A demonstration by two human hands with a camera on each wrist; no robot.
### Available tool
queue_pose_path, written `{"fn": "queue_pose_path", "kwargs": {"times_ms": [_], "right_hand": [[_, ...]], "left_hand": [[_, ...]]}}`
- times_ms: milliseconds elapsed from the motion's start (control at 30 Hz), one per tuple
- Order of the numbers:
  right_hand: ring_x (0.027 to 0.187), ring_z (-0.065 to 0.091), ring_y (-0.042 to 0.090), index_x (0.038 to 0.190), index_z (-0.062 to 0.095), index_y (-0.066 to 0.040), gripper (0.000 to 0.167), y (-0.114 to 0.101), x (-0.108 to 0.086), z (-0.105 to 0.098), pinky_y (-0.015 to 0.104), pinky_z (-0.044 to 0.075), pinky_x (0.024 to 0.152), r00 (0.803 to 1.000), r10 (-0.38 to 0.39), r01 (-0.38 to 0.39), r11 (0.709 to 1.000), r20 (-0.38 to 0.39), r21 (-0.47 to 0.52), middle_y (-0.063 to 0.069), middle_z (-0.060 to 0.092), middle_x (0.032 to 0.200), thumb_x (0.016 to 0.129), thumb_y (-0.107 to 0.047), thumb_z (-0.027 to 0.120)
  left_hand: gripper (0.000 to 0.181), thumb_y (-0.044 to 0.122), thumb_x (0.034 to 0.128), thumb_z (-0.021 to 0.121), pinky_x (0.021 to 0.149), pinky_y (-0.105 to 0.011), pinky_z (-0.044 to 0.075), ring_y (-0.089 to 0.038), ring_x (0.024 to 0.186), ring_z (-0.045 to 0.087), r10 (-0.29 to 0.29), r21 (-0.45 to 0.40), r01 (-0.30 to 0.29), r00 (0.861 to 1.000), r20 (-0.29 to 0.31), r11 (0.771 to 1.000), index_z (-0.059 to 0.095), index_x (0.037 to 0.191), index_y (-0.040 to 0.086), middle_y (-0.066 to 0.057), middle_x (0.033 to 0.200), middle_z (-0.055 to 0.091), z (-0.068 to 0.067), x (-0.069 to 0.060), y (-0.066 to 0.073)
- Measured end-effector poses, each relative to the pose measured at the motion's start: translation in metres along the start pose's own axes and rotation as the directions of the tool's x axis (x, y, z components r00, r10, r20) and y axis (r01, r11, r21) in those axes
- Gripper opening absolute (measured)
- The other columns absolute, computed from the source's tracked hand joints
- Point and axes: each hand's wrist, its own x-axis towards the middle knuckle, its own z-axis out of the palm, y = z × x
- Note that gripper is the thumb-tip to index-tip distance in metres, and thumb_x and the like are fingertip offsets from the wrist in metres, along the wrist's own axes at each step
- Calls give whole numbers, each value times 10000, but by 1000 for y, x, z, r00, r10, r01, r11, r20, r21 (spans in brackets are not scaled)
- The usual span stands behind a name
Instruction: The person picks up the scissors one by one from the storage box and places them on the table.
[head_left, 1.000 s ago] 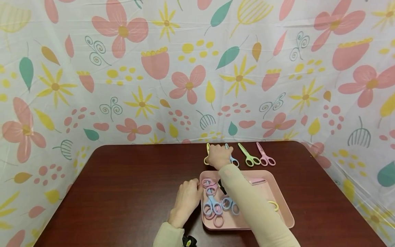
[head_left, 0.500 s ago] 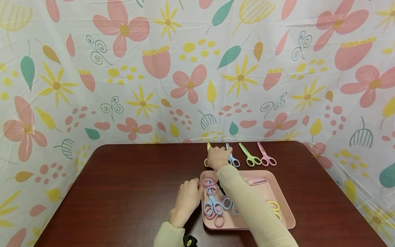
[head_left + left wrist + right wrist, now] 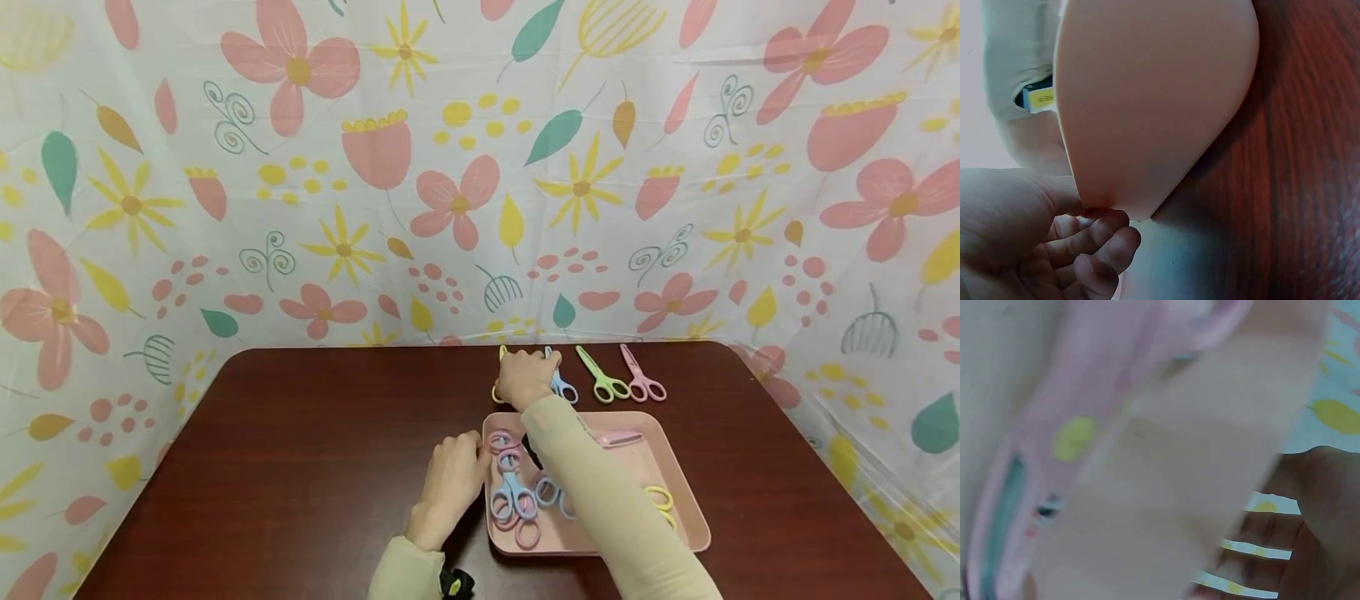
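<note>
My left hand (image 3: 450,475) grips the left rim of a pink tray (image 3: 699,508). In the left wrist view its thumb goes behind the tray wall (image 3: 1160,94) while the fingers curl outside. Beyond the tray my right hand (image 3: 527,379) reaches down over a pair of yellow scissors (image 3: 502,353), partly hidden under it. One finger points toward the blue scissors (image 3: 556,382) to its right. The right wrist view shows the fingers fairly straight, but the tray hides their tips; I cannot tell whether they pinch anything.
Green scissors (image 3: 603,383) and pink scissors (image 3: 640,380) continue the row near the table's back edge. Several more scissors lie in the tray, among them blue ones (image 3: 512,483) at left and yellow ones (image 3: 660,498) at right. My right sleeve (image 3: 607,492) crosses above the tray.
My right hand has shifted slightly left at the yellow scissors, whose handle also sits a little farther left. The left hand keeps its place on the tray rim.
</note>
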Motion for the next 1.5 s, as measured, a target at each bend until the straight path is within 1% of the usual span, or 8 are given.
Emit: {"fn": "queue_pose_path", "kwargs": {"times_ms": [267, 467, 567, 767, 900, 1133, 1300, 1500], "right_hand": [[1056, 557, 386, 1063, 672, -114, 296, 7, -8, -27, 658, 256, 952, 999, -1, 5, 994, -40, 109, 161, 632, 1135, 903, -361, 640], [963, 605, 385, 951, 652, -116, 288, 29, -16, -41, 691, 276, 954, 1000, -5, 5, 971, 1, 237, 119, 649, 936, 927, -400, 606], [823, 587, 327, 818, 580, -128, 291, 39, -24, -52, 624, 343, 873, 1000, -3, -1, 951, 13, 310, 74, 586, 789, 932, -396, 590], [650, 483, 241, 798, 570, -120, 321, 63, -39, -65, 434, 345, 623, 999, 23, -32, 903, 25, 428, 59, 520, 731, 937, -410, 574], [664, 513, 239, 859, 633, -116, 298, 82, -52, -66, 404, 381, 590, 1000, 22, -17, 875, -5, 485, 54, 572, 767, 946, -396, 579], [960, 606, 346, 1064, 674, -58, 343, 116, -83, -61, 518, 456, 788, 996, 12, 38, 823, -85, 567, 142, 673, 1035, 944, -369, 593], [933, 606, 332, 1114, 640, -55, 384, 149, -111, -52, 483, 461, 771, 995, 40, 28, 786, -96, 618, 159, 663, 1028, 947, -398, 600], [1028, 591, 394, 1202, 600, -28, 463, 189, -142, -36, 507, 472, 786, 994, 50, 22, 795, -102, 606, 234, 619, 1165, 952, -417, 601]], "left_hand": [[350, 125, 882, 665, 462, -320, 353, -160, 490, 416, -14, 16, 14, 1000, -9, 1000, 450, 607, 154, 40, 529, 401, -4, 3, -6], [351, 117, 884, 671, 461, -320, 357, -156, 495, 419, -15, 18, 15, 1000, -5, 1000, 454, 610, 151, 40, 530, 404, -6, 2, -6], [353, 110, 880, 674, 456, -312, 353, -148, 490, 413, -2, 20, 2, 1000, -15, 1000, 453, 607, 148, 49, 522, 387, -6, 3, -7], [350, 109, 884, 666, 456, -314, 353, -149, 486, 413, -1, 11, 1, 1000, -11, 1000, 456, 607, 149, 49, 516, 383, -7, 2, -5], [357, 123, 892, 658, 457, -307, 351, -147, 488, 412, -11, 11, 11, 1000, 1, 1000, 447, 605, 151, 49, 516, 383, -5, 3, -5], [377, 135, 896, 650, 454, -316, 344, -160, 491, 405, -28, 18, 28, 1000, 8, 999, 422, 595, 150, 42, 516, 365, -2, 2, -4], [370, 125, 888, 655, 452, -317, 348, -160, 490, 414, -19, 8, 19, 1000, 6, 1000, 429, 596, 148, 41, 515, 370, 0, 2, -1], [367, 128, 897, 656, 449, -307, 342, -146, 488, 401, -16, 8, 16, 1000, 3, 1000, 440, 600, 142, 44, 513, 362, 1, 0, 1]]}}
